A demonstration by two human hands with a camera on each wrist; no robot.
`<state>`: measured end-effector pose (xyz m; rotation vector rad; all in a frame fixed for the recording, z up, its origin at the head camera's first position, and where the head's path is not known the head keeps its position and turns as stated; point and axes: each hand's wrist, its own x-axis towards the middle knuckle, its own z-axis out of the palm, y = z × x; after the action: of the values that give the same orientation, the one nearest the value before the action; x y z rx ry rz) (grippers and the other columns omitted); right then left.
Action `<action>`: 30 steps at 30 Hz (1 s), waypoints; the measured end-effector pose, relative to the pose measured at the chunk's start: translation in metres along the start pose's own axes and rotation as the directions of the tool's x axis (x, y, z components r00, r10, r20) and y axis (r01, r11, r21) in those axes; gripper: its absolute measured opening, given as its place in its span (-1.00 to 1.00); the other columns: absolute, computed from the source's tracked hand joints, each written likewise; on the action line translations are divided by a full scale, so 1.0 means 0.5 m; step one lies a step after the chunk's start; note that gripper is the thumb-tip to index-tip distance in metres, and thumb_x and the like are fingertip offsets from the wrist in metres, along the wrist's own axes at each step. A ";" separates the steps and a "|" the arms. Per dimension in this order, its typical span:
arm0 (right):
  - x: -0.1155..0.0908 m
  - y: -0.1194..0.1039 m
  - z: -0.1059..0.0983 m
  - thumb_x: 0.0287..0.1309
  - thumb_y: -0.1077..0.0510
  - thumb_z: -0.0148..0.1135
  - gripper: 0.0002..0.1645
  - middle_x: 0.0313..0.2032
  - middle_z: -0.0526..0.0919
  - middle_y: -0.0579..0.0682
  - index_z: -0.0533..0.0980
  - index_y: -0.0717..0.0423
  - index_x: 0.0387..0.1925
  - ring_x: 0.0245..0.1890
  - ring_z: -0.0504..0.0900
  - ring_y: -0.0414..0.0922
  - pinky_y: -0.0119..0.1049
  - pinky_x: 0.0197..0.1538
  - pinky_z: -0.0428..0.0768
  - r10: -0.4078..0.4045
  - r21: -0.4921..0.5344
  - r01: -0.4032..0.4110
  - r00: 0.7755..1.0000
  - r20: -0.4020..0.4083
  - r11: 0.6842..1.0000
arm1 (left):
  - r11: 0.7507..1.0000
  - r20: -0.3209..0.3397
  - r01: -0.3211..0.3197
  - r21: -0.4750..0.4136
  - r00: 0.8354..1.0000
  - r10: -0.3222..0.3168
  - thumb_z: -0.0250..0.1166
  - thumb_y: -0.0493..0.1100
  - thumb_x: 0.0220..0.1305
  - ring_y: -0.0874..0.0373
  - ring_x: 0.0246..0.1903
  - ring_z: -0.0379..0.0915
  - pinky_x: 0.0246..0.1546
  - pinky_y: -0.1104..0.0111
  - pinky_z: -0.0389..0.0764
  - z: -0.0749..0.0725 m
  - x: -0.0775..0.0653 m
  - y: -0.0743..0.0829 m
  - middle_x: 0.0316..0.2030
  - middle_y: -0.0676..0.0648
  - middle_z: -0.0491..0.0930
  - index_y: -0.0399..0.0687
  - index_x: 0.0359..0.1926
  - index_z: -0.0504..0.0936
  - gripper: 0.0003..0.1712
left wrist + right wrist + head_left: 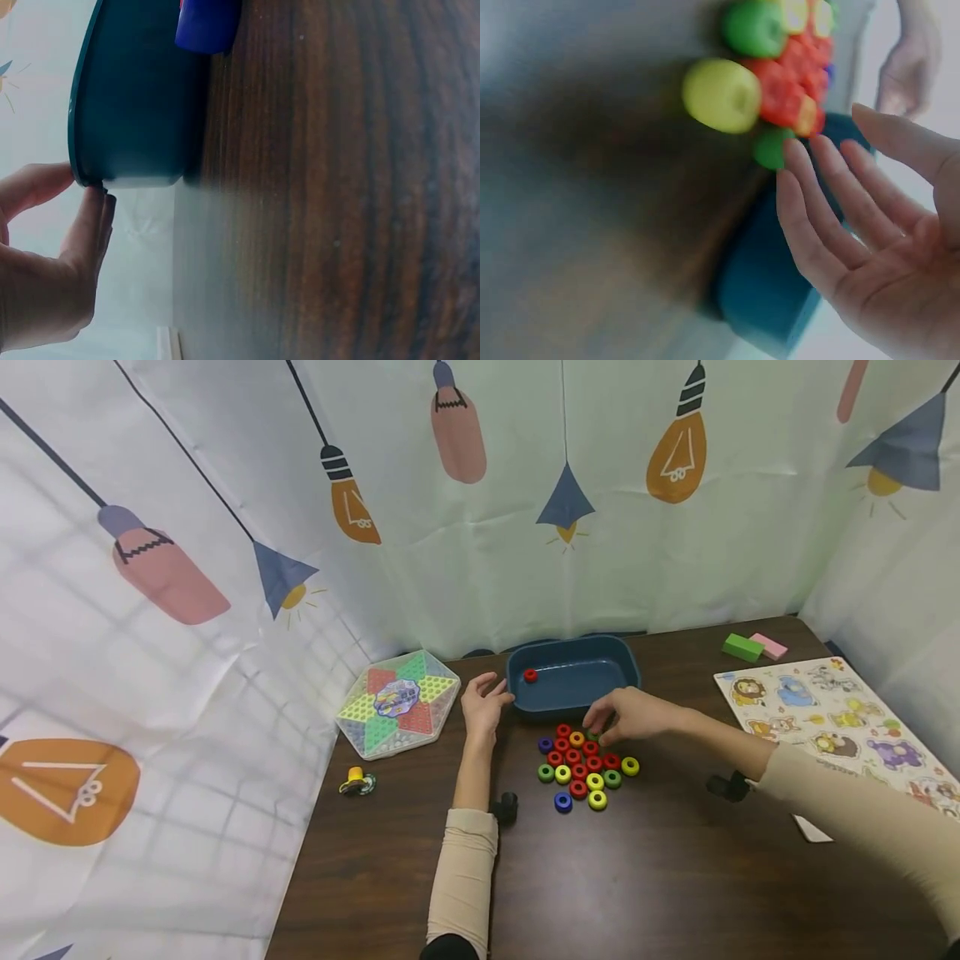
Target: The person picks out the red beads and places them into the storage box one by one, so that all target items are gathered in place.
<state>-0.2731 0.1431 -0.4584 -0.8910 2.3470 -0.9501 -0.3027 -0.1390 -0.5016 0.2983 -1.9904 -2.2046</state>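
A dark blue plastic bin (581,685) stands at the back of the table with one red ring (530,676) inside. At the bin's left end is my left hand (482,708), thumb and fingertips against its edge with relaxed fingers; the left wrist view shows this hand (56,277) at the bin's corner. Over the cluster of small colored rings (577,770), just in front of the bin, hovers my right hand (633,713). Its fingers (840,217) are extended and loosely bent, with nothing seen between them. Closest to the fingertips is a green ring (771,148).
A hexagonal Chinese checkers board (397,703) lies back left, with a small yellow-topped object (356,777) in front. On the right are an animal picture board (836,718), a green block (742,647) and a pink block (769,646). A patterned curtain (487,568) hangs behind.
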 end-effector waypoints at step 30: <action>-0.013 0.048 0.027 0.16 0.36 0.28 -0.34 -0.12 0.72 0.15 0.36 0.14 0.31 -0.41 0.74 0.10 -0.01 -0.30 0.71 0.041 0.299 -0.057 0.997 0.059 0.953 | 0.998 0.068 0.046 -0.037 0.997 -0.043 0.26 -0.67 -0.03 -0.12 0.17 0.49 0.02 0.22 0.61 -0.005 -0.012 0.031 0.26 -0.32 0.35 -0.41 0.28 0.31 -0.23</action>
<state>-0.2701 0.1549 -0.4837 -0.7224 2.0956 -1.2074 -0.2964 -0.1414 -0.4862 0.2690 -1.9913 -2.3067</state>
